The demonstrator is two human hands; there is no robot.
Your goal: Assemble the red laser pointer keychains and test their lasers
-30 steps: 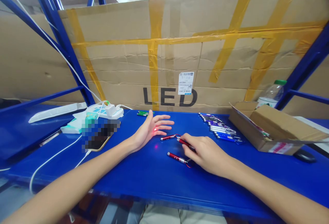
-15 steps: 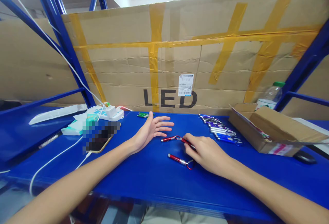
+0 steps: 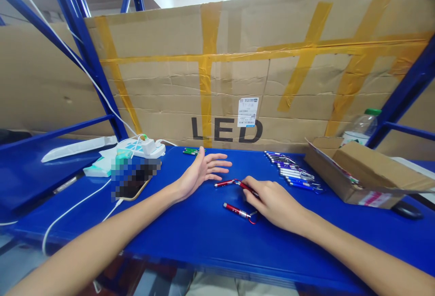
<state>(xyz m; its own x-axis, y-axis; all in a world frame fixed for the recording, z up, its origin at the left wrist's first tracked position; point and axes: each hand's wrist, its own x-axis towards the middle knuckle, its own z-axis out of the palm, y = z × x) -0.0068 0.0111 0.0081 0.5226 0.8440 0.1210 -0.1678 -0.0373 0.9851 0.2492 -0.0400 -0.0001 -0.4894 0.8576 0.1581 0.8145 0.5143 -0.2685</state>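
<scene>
My right hand is closed on a slim red keychain flashlight, gripping it between thumb and fingers over the blue table. A second red flashlight lies just left of it, its clip end close to the held one. Nearer to me rests a third red flashlight with a red clip loop, below my right fingertips. My left hand is open on its edge, fingers spread and holding nothing, left of the red flashlights. Behind its thumb are green flashlights, partly hidden.
Several blue, purple, silver and dark flashlights lie in a row on the right, beside an open cardboard box. On the left are a phone, a tissue pack and a power strip with white cables. Taped cardboard stands behind.
The whole view has shifted slightly, moving the scene a little to the right. Both hands and the red flashlights keep nearly the same positions relative to one another.
</scene>
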